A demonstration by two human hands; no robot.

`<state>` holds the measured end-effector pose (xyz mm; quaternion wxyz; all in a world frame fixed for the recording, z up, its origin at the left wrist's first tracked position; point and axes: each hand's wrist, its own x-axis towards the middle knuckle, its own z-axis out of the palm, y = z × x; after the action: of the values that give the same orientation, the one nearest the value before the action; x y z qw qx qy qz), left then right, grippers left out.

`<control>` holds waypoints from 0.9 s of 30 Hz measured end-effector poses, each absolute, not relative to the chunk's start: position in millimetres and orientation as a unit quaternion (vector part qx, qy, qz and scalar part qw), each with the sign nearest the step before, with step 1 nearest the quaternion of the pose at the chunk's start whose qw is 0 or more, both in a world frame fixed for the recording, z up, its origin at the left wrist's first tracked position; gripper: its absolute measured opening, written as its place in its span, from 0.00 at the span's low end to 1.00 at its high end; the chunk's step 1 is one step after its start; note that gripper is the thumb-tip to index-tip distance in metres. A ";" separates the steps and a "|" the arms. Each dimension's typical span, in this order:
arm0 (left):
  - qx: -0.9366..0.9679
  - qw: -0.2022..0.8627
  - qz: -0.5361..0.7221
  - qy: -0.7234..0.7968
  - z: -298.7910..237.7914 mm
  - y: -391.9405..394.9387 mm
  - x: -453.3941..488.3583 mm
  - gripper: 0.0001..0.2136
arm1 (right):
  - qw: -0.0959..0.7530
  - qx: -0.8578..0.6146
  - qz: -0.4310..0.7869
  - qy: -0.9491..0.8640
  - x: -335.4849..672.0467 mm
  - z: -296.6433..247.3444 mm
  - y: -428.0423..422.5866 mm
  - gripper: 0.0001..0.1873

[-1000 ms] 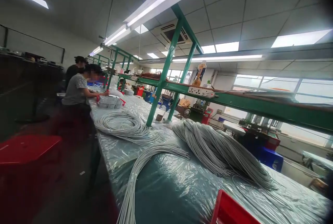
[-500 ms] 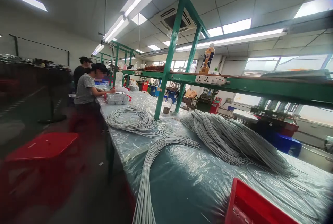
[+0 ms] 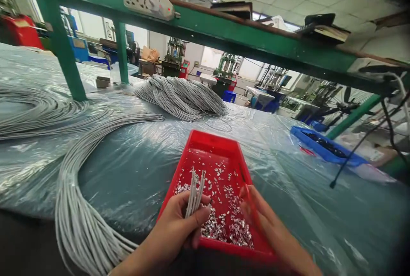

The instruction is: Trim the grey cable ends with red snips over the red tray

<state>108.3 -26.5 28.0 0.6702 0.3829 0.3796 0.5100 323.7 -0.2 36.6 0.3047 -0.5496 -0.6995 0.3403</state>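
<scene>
My left hand (image 3: 179,224) is closed around a small bundle of grey cables (image 3: 194,192), their ends pointing up over a red tray (image 3: 213,141). Small shiny metal pieces (image 3: 218,224) lie scattered in the tray, thickest at its near end. At the tray's right side is my right hand (image 3: 269,224), blurred, with its fingers curled. A red strip (image 3: 251,205) crosses those fingers; whether it is a tool handle or part of the tray I cannot make out. A long curved bundle of grey cables (image 3: 73,190) lies left of the tray.
Coiled grey cables (image 3: 182,96) lie farther back, with another coil (image 3: 38,109) at far left. A blue tray (image 3: 320,141) of dark parts stands at right, near a hanging black cable (image 3: 355,150). A green shelf frame (image 3: 256,41) with a power strip (image 3: 147,3) spans the table.
The view has swung right and down onto the red tray. Both my hands now show, the left with grey cables in it; neither was in view before.
</scene>
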 end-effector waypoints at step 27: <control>0.464 0.654 0.428 0.416 35.8 -36.0 109.3 0.06 | 0.004 -0.483 0.395 -0.782 319.1 82.2 -52.5 0.22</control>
<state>109.3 -36.0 35.8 0.6540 0.4644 0.4164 0.4281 319.1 -52.5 82.2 0.0042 -0.4829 -0.7818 0.3945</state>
